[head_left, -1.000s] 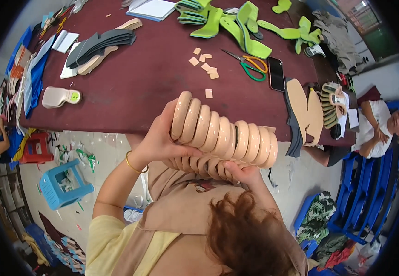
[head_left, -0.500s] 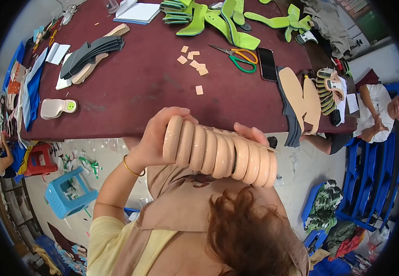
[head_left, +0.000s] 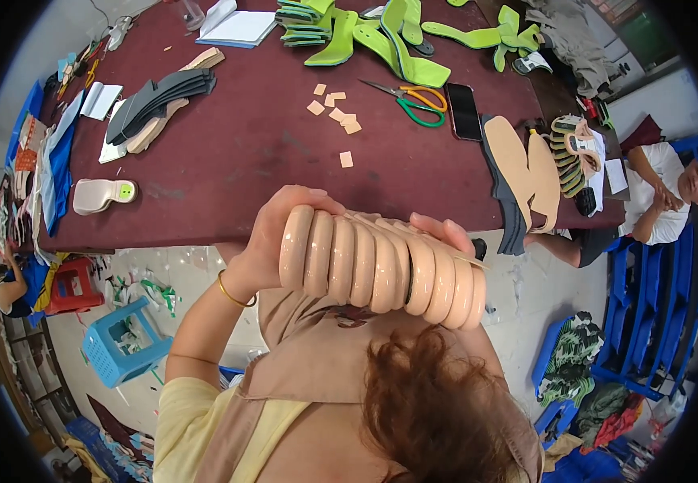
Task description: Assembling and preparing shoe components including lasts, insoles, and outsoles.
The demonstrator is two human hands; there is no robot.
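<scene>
A row of glossy beige, rounded shoe parts (head_left: 385, 270) is pressed side by side between my two hands, in front of my chest at the table's near edge. They look like padded sole or heel pieces; the exact kind is hard to tell. My left hand (head_left: 272, 237) closes round the left end, its fingers over the top. My right hand (head_left: 445, 233) grips from behind on the right, with mostly its fingers showing. A thin dark line runs between two of the middle pieces. Small beige squares (head_left: 337, 115) lie on the table beyond.
Scissors (head_left: 409, 101) and a phone (head_left: 465, 111) lie on the dark red table (head_left: 228, 161). Green insoles (head_left: 401, 48) are at the back, beige and grey sole sheets (head_left: 518, 173) at the right. A blue stool (head_left: 123, 342) stands at left; a person (head_left: 658, 193) sits at right.
The view has shifted slightly. Both hands keep hold of the row of shoe parts, which has barely moved; its left end sits a touch farther left.
</scene>
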